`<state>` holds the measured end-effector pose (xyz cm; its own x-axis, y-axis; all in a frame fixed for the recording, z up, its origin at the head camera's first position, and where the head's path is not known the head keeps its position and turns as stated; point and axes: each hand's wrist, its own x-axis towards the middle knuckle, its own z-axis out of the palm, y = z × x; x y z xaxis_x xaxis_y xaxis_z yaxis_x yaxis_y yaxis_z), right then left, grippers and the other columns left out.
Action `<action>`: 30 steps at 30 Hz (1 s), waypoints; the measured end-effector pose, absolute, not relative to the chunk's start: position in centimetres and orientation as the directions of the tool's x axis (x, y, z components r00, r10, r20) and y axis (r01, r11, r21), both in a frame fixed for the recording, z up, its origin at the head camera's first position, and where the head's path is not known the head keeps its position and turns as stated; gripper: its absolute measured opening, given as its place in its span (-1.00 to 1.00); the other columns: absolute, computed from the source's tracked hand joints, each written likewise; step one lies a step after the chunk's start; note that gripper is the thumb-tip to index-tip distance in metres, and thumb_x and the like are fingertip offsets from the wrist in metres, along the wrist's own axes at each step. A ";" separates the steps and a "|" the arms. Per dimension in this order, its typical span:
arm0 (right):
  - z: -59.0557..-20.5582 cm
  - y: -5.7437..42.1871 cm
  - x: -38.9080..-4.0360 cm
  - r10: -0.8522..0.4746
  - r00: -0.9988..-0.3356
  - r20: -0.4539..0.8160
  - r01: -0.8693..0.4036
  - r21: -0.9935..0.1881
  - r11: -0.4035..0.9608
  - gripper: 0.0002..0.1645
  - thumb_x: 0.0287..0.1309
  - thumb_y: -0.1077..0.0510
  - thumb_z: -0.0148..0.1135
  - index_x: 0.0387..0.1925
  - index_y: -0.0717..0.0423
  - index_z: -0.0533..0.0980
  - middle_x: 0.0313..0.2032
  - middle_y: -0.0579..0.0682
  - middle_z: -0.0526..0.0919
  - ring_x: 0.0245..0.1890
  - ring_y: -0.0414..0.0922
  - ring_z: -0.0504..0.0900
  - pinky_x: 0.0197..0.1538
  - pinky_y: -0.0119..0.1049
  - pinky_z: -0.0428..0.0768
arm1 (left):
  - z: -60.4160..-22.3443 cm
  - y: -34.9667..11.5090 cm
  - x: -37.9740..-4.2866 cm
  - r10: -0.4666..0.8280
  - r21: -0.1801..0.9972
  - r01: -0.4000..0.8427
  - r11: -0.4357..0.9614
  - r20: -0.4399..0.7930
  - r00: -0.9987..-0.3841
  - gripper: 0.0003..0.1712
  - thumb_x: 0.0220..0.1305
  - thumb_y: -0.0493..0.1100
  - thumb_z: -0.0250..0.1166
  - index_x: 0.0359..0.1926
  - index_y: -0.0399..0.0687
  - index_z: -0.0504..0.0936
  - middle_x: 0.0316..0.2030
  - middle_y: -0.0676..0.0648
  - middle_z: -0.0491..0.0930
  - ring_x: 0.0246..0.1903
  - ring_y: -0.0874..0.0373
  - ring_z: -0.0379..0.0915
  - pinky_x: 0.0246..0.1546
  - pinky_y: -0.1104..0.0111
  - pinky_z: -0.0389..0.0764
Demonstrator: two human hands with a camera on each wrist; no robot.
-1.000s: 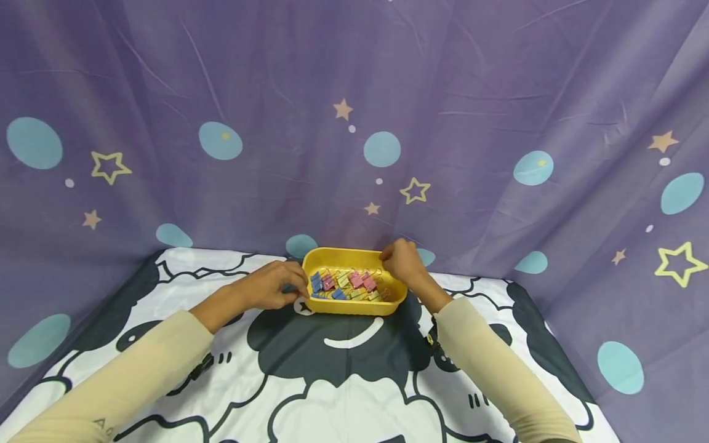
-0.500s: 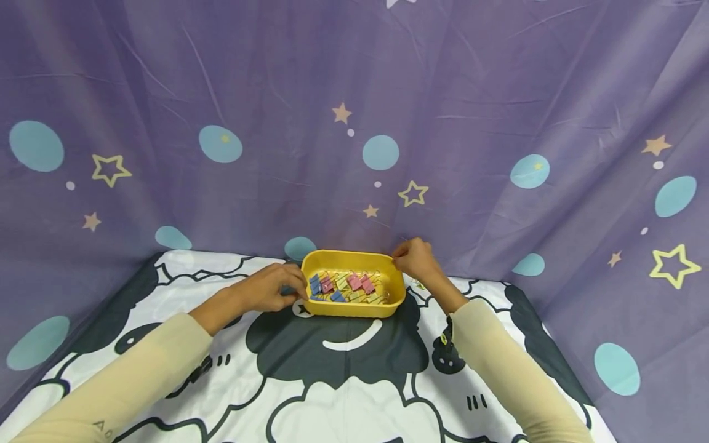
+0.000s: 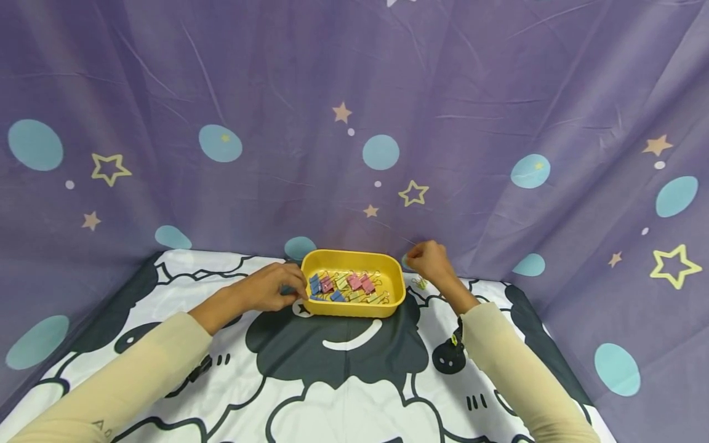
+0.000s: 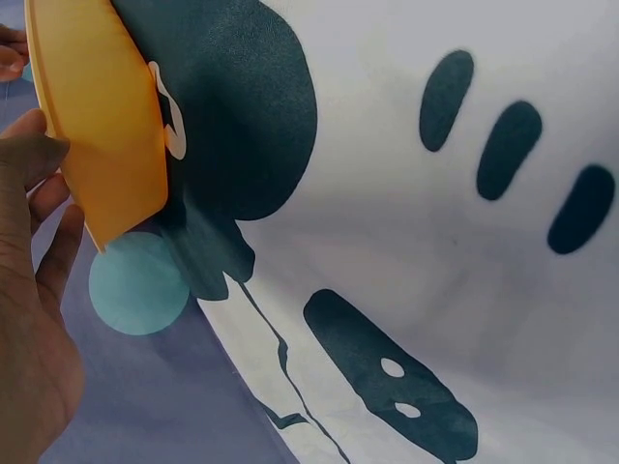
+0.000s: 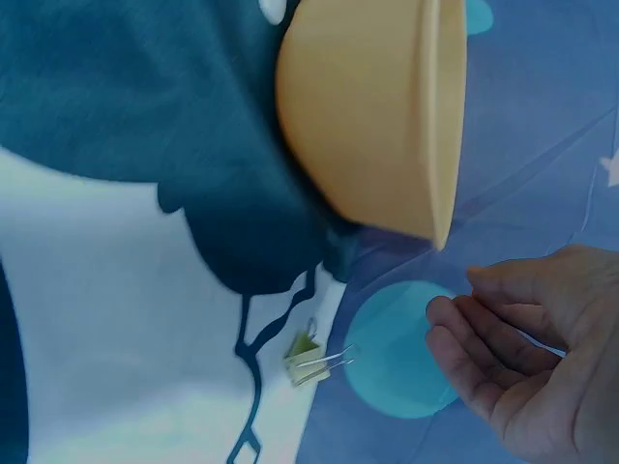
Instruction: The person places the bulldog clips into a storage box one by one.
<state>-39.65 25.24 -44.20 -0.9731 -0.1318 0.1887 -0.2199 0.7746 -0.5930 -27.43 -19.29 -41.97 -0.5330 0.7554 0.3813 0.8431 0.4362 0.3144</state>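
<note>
A yellow plastic tray [image 3: 354,309] holds several binder clips [image 3: 354,282] in blue, pink and pale yellow. At its left end my left hand [image 3: 275,287] holds the rim. The left wrist view has the thumb and fingers of that hand [image 4: 34,232] against the tray wall [image 4: 106,126]. My right hand [image 3: 432,261] hovers off the tray's right end, fingers loosely bent, with nothing between them in the right wrist view. Below that hand, a single yellow-green binder clip [image 5: 308,362] lies on the cloth beside the tray.
A white cloth [image 3: 310,406] with black cartoon sheep print covers the table. Right behind the tray hangs a purple curtain [image 3: 288,123] with stars and blue dots. A small dark charm [image 3: 449,357] shows by the right cuff.
My right hand has moved from over the tray's right end out to the right, which brings the lone binder clip into sight. The left hand stays at the rim.
</note>
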 end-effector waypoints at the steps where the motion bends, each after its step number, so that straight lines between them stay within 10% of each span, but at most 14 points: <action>1: -44.5 25.4 -39.8 -0.132 -0.972 0.193 -0.222 -0.587 0.778 -0.73 0.13 0.01 0.60 -0.18 0.06 0.91 -0.22 0.04 0.95 -0.30 -0.04 0.86 -0.23 -0.20 0.81 | -42.0 -19.3 -27.4 0.755 0.317 0.842 0.436 0.380 -0.534 -0.72 0.19 -0.45 0.57 -0.19 0.00 0.95 -0.12 -0.02 0.89 -0.01 0.10 0.75 0.11 0.05 0.79; 12: -47.2 27.6 -40.7 -0.202 -0.953 0.225 -0.290 -0.491 0.821 -0.67 -0.03 0.23 0.55 -0.14 0.15 0.89 -0.21 0.10 0.95 -0.10 0.23 0.88 0.05 0.18 0.84 | -42.0 -19.3 -27.5 0.764 0.300 0.860 0.412 0.400 -0.505 -0.73 0.16 -0.45 0.59 -0.20 -0.02 0.95 -0.12 -0.03 0.89 -0.01 0.09 0.76 0.10 0.07 0.79; 30: -48.7 29.4 -41.0 -0.283 -0.929 0.238 -0.363 -0.443 0.820 -0.75 -0.03 0.43 0.39 -0.33 0.15 0.83 -0.38 0.09 0.88 -0.29 0.11 0.83 -0.10 0.06 0.84 | -42.0 -19.5 -27.7 0.767 0.293 0.865 0.408 0.404 -0.499 -0.74 0.15 -0.44 0.60 -0.22 -0.01 0.95 -0.14 0.06 0.88 -0.02 0.12 0.77 0.11 0.09 0.79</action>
